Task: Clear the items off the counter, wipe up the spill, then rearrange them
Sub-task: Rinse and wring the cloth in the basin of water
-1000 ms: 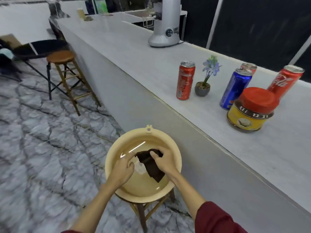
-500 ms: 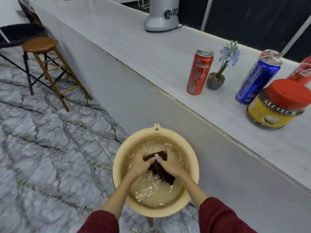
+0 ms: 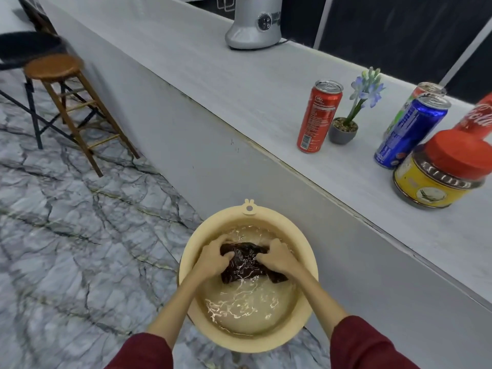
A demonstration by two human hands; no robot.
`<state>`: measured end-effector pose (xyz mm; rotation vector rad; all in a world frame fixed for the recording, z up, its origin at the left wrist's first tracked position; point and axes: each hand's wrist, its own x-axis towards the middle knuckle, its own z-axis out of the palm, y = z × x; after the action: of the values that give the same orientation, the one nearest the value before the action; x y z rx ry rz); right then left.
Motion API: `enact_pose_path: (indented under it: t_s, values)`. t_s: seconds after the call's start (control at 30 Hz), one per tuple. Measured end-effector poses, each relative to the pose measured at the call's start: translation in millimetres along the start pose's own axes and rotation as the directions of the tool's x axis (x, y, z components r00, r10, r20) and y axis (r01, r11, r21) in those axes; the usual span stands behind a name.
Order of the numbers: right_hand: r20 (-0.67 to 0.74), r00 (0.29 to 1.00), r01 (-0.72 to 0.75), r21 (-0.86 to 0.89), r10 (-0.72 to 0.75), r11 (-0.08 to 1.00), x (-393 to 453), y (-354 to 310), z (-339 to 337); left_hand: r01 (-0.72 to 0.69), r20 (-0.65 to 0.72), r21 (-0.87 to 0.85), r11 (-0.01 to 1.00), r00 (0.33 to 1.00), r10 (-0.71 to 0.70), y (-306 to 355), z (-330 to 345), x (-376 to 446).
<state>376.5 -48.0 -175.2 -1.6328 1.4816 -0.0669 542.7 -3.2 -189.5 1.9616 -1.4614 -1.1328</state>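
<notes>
- A brown wooden stool point(image 3: 54, 69) is standing on the gray marble floor point(image 3: 66, 235), far to the left, next to the long counter point(image 3: 239, 83).
- A tan round basin point(image 3: 191, 286) is sitting low in front of the counter, and water is shining inside it.
- The left hand point(image 3: 213, 258) is dipping into the water and gripping the left end of a dark brown cloth point(image 3: 245, 265), with its fingers curling around it.
- The cloth is lying wet in the far part of the basin, between the two hands.
- The right hand point(image 3: 278, 259) is gripping the right end of the cloth, with its fingers curling over it too.
- Dark red sleeves point(image 3: 364, 344) are covering both arms near the bottom.
- A silver machine point(image 3: 253, 25) is standing on the counter at the back.
- A red can point(image 3: 318, 117) is standing upright on the counter, just beside a small gray pot with a blue flower point(image 3: 351, 115).
- A blue can point(image 3: 410, 131) is standing to the right of the flower, with another can point(image 3: 420, 90) peeking out behind it.
- A yellow jar with a red lid point(image 3: 439, 174) is sitting near the counter's front edge, just in front of the blue can.
- One more red can point(image 3: 479, 117) is showing at the right edge, behind the jar.
</notes>
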Motion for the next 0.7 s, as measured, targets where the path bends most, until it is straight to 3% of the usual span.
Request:
enact_pose_path:
  t_s: [0.13, 0.23, 0.37, 0.47, 0.57, 0.7]
  values:
    - [-0.145, 0.986, 0.065, -0.147, -0.087, 0.987, -4.0, 6.8, 3.2, -0.012, 0.014, 0.034, 0.999, 1.000, 0.011, 1.4, -5.3, 1.2]
    - [-0.218, 0.973, 0.024, -0.230, -0.076, 0.973, -4.7, 14.8, 5.3, -0.024, -0.014, 0.080, 0.997, 1.000, 0.025, 2.2, -8.4, 1.3]
    - [-0.140, 0.986, 0.061, -0.218, -0.093, 0.974, -10.7, 10.2, 3.1, -0.055, -0.058, 0.174, 0.983, 0.996, 0.066, 5.8, -1.8, -6.4]
    - [-0.048, 0.987, 0.136, -0.266, -0.154, 0.954, -19.8, 7.4, 0.0, -0.181, -0.070, 0.346, 0.921, 0.974, 0.217, -0.2, 8.9, -11.0]
    - [0.064, 0.982, 0.190, -0.444, -0.180, 0.876, -26.3, 15.3, -0.4, -0.353, 0.055, 0.515, 0.781, 0.923, 0.381, -4.4, 15.1, -15.7]
    - [0.078, 0.975, 0.222, -0.479, -0.210, 0.849, -29.6, 21.2, -1.0, -0.378, 0.281, 0.669, 0.640, 0.926, 0.253, -6.5, 19.7, -20.6]
